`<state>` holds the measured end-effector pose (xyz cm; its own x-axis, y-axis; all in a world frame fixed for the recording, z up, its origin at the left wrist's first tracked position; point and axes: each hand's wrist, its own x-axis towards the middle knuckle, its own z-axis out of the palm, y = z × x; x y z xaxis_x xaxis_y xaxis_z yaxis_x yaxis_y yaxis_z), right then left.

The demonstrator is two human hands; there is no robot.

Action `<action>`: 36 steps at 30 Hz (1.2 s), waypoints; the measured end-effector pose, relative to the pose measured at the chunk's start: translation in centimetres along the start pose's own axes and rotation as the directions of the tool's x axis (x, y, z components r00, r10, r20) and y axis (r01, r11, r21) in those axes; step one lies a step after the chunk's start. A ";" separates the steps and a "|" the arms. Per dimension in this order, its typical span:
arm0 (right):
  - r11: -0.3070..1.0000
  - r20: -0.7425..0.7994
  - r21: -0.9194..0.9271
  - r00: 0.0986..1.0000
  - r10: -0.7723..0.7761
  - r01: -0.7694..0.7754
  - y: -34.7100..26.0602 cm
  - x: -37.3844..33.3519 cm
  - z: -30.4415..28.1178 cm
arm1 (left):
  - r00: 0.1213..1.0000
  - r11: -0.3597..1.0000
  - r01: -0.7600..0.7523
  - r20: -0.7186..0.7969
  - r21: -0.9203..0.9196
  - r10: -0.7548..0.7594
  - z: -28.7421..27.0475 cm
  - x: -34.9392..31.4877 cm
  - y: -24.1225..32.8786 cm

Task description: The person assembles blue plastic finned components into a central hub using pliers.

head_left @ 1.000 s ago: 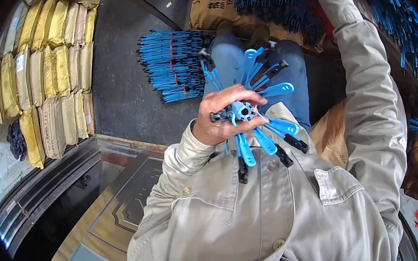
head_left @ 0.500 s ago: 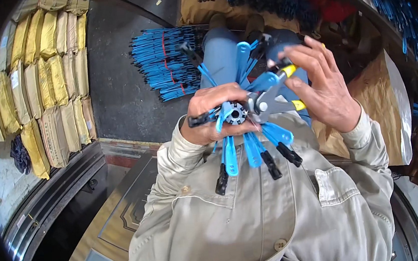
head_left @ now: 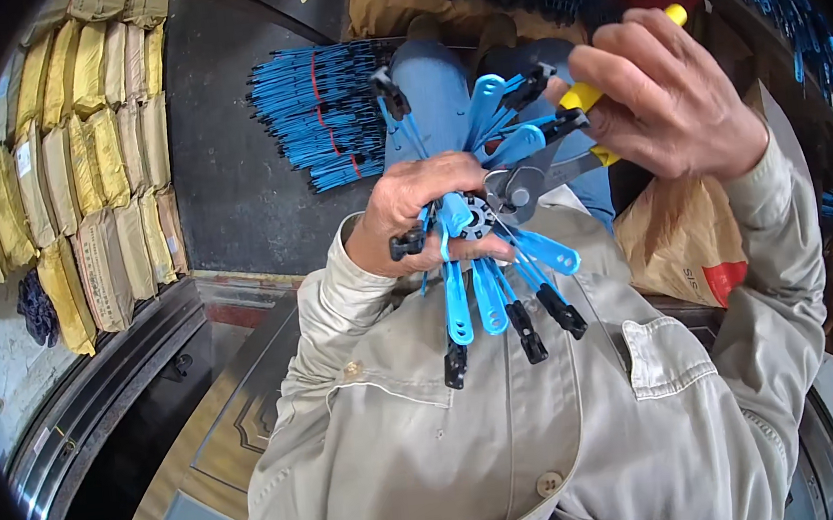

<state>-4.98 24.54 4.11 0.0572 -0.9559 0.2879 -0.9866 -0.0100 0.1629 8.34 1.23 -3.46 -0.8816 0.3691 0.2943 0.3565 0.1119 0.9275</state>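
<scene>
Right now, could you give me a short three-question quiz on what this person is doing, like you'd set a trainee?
1. True or false: the left hand grips a round moulded piece with blue strips fanning out from it.
2. What does the right hand hold? A) a hammer B) yellow-handled cutters C) a paintbrush
3. Fill in: behind the hands, on the dark floor, lies a bundle of blue ____.

Key
1. True.
2. B; the cutter's head sits right by the hub of the piece.
3. Strips, of the same colour as those in the left hand.
</scene>
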 end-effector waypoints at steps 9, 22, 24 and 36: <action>0.989 -0.065 -0.013 0.986 -0.151 0.151 2.1 0.6 1.7 | 0.997 0.997 -0.074 0.023 -0.019 0.075 -0.1 0.2 0.5; 0.263 -0.020 0.913 0.609 0.793 -0.313 -6.8 1.9 5.6 | 0.963 0.989 0.123 -0.250 0.088 -0.097 0.4 0.5 1.7; 0.201 -0.013 0.950 0.614 0.789 -0.239 -7.4 2.6 5.1 | 0.956 0.990 0.107 -0.282 0.089 -0.078 0.7 0.5 1.4; 0.133 0.032 0.960 0.565 0.824 -0.248 -7.4 3.2 4.6 | 0.980 0.996 0.040 -0.197 0.077 -0.024 1.2 0.2 1.0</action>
<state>1.80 20.19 -0.56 -0.7858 -0.5581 0.2667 -0.2918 -0.0458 -0.9554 8.91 2.51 -2.81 -0.9336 0.1768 0.3115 0.3438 0.1977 0.9180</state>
